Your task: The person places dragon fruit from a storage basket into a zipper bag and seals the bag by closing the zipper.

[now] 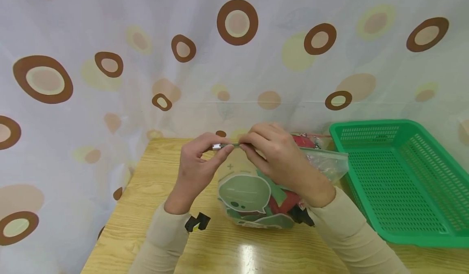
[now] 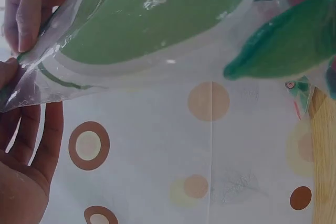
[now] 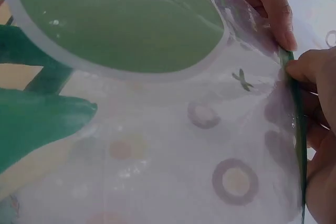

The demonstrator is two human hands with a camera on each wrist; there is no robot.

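Observation:
A clear zip bag (image 1: 243, 192) with a large green and white print stands on the wooden table (image 1: 165, 164), its top edge raised between both hands. My left hand (image 1: 196, 166) pinches the left part of the zip strip between thumb and index finger, beside a small white piece (image 1: 217, 147) at its end. Close by, my right hand (image 1: 272, 150) grips the same strip with thumb and fingers. In the right wrist view the bag's green zip edge (image 3: 299, 129) runs down under the right fingertips. Red and green shapes show lower on the bag.
An open green plastic basket (image 1: 399, 192) stands on the right of the table, near the bag's right corner. Behind the right hand lies a clear packet with red in it (image 1: 305, 141). A sheet with brown rings (image 1: 238, 82) hangs behind and left of the table.

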